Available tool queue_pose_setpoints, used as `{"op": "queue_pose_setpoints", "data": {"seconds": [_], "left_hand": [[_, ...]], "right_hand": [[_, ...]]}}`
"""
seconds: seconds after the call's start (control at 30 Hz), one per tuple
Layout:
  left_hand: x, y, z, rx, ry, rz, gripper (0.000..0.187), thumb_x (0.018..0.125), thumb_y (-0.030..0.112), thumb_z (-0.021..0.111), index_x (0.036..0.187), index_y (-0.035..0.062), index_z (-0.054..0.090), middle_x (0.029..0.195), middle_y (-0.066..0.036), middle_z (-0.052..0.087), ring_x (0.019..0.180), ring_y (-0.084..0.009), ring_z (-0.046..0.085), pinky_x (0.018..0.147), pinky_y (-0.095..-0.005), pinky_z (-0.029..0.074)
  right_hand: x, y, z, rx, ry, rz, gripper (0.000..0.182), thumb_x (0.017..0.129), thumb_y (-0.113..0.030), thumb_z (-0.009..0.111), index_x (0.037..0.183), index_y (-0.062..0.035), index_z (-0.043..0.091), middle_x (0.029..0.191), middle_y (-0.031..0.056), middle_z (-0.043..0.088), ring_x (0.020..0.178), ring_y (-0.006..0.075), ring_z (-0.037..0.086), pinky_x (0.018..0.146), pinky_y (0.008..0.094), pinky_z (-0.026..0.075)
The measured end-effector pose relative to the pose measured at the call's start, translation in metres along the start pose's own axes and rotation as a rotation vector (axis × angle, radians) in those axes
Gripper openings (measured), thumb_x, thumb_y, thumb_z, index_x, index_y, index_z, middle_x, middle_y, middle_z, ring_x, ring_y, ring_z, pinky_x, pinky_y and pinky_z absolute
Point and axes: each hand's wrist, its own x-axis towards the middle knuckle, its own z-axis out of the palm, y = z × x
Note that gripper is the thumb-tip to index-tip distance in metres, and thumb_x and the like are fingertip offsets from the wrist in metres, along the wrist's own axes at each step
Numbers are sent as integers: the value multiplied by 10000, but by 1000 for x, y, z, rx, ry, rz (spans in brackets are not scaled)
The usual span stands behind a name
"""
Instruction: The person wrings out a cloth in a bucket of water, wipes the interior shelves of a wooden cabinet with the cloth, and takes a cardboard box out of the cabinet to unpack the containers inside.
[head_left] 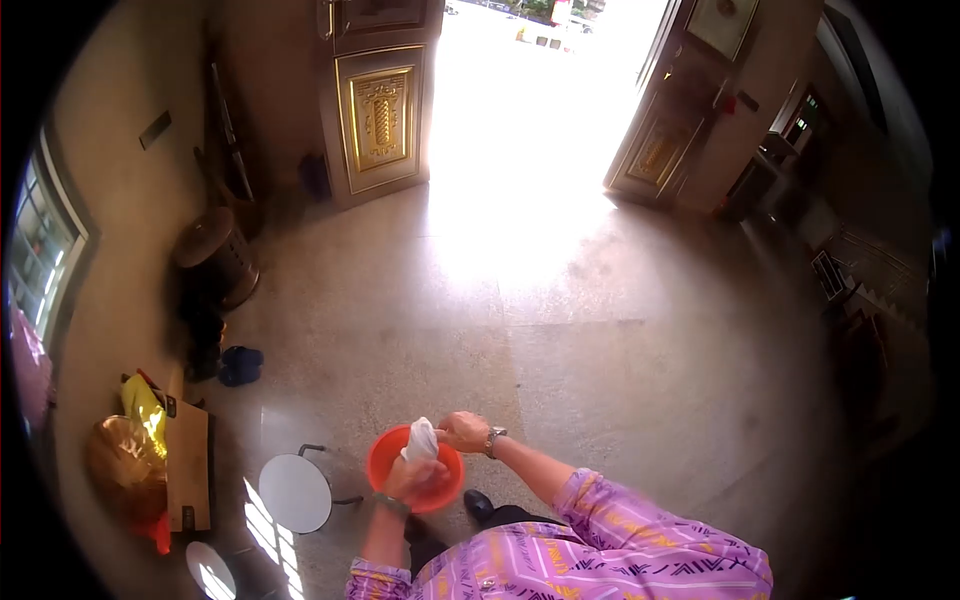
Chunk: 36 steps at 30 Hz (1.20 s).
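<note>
Over an orange-red basin [386, 455] I hold a bunched white cloth [422, 438]. My left hand [410, 478] is closed around its lower part. On the cloth's right side, my right hand [464, 432] has its fingers curled in against the edge, and a metal watch sits on that wrist. The cloth stands up out of my left hand in a narrow bundle. What lies in the basin is mostly hidden by my left hand and the cloth.
A round white stool [295, 494] stands left of the basin, with another stool [210, 570] nearer the lower left. Beyond them are a wooden board [188, 465], dark slippers [241, 366] and a brown bin [218, 258]. My black shoe [479, 506] is beside the basin. Double doors [384, 115] open onto bright daylight.
</note>
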Motion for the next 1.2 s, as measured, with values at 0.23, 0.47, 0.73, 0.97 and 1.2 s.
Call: {"op": "queue_pose_setpoints", "data": {"seconds": [0.23, 0.47, 0.73, 0.97, 1.2], "left_hand": [[-9, 45, 61, -405, -386, -246, 393, 741, 173, 580, 1094, 21, 498, 933, -111, 594, 837, -231, 588, 759, -311, 478], [-19, 24, 76, -139, -265, -301, 208, 763, 155, 564, 946, 61, 530, 771, -61, 566, 645, -137, 536, 559, -242, 427], [-46, 36, 81, 460, 20, -95, 136, 711, 103, 645, 800, 23, 579, 689, -44, 587, 582, -127, 562, 512, -240, 440], [-64, 45, 80, -91, -474, -213, 389, 759, 199, 578, 1073, -15, 497, 826, -122, 626, 669, -201, 619, 638, -277, 518], [-69, 59, 118, -681, -524, -285, 490, 720, 263, 557, 1119, -8, 472, 884, -143, 603, 671, -188, 578, 586, -249, 469]], "right_hand": [[-42, -44, -14, 1376, -190, -408, 517, 892, -401, 457, 1232, -12, 429, 1026, 146, 587, 970, 243, 575, 823, 357, 482], [-80, -64, 4, 1054, 183, -288, 226, 908, -189, 451, 935, 11, 552, 565, 20, 516, 512, 108, 518, 505, 254, 462], [-61, -52, 59, 779, 643, -159, 194, 882, -149, 471, 876, 23, 561, 554, 24, 512, 476, 99, 498, 455, 235, 429], [-105, -90, 16, 759, 319, -446, 389, 849, -292, 545, 1123, -15, 530, 999, 124, 593, 955, 173, 565, 814, 311, 466], [-132, -51, 20, 855, 173, -515, 454, 858, -332, 538, 1161, 3, 492, 1061, 119, 576, 923, 160, 563, 776, 286, 472]]}}
